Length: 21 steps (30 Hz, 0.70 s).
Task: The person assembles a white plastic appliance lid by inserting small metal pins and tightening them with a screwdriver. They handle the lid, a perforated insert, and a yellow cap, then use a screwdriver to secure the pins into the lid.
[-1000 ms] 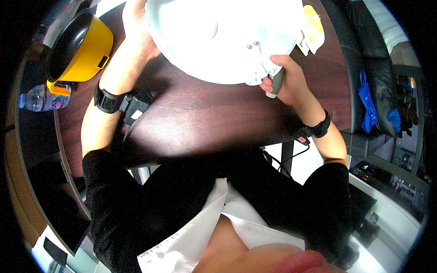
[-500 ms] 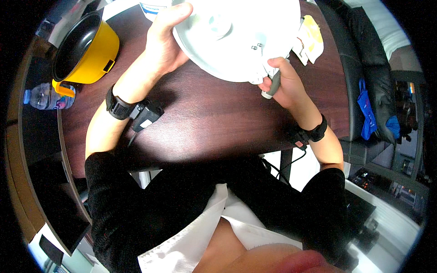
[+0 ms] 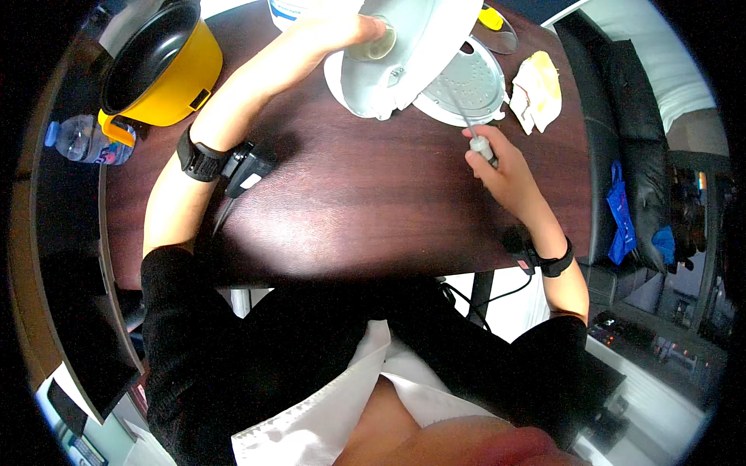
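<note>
My left hand [image 3: 342, 35] grips a white, bowl-like plastic appliance housing [image 3: 427, 39], its fingers at the round recess inside. The housing is tilted up on its side near the far edge of the table. My right hand [image 3: 501, 171] holds a screwdriver [image 3: 481, 147] by its grey and white handle. The thin shaft points away from me, over a round pale perforated plate [image 3: 470, 89]. This plate lies beside the housing, and the housing hides part of it.
On the left stand a yellow pot [image 3: 179, 85] with a dark inside and a clear plastic bottle [image 3: 89, 140]. A crumpled white and yellow piece [image 3: 538, 92] lies at right, near a clear lid with a yellow knob [image 3: 491, 19]. A white tub [image 3: 284, 11] is at the back.
The housing has tipped up and turned, and the perforated plate now shows beside it. My left hand has moved right, into the housing. My right hand has drawn back, showing the screwdriver's shaft.
</note>
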Each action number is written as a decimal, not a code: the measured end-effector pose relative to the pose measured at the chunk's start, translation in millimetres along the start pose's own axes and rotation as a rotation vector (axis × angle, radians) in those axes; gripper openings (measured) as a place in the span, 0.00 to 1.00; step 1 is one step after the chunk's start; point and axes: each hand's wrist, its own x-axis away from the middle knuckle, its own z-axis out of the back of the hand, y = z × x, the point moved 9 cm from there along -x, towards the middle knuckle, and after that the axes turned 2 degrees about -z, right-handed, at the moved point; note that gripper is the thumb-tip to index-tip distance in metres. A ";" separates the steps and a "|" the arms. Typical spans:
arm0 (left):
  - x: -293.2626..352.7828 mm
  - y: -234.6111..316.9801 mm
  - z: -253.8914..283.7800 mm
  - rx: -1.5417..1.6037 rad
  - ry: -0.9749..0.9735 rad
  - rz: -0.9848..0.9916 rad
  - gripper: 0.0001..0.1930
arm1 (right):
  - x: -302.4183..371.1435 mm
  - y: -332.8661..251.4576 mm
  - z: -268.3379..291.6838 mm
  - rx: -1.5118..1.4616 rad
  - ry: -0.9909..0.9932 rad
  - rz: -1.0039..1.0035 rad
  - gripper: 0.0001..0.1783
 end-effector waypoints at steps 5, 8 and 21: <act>3.4 48.7 -30.7 0.040 -0.044 -0.015 0.41 | 3.8 -25.4 -15.0 0.141 -0.055 0.184 0.19; 4.9 53.6 -33.5 0.038 -0.054 -0.013 0.41 | 3.0 -32.0 -14.7 0.200 -0.040 0.244 0.20; 2.5 45.9 -31.2 0.056 -0.037 -0.036 0.30 | 3.1 -39.8 -10.8 0.309 0.016 0.263 0.19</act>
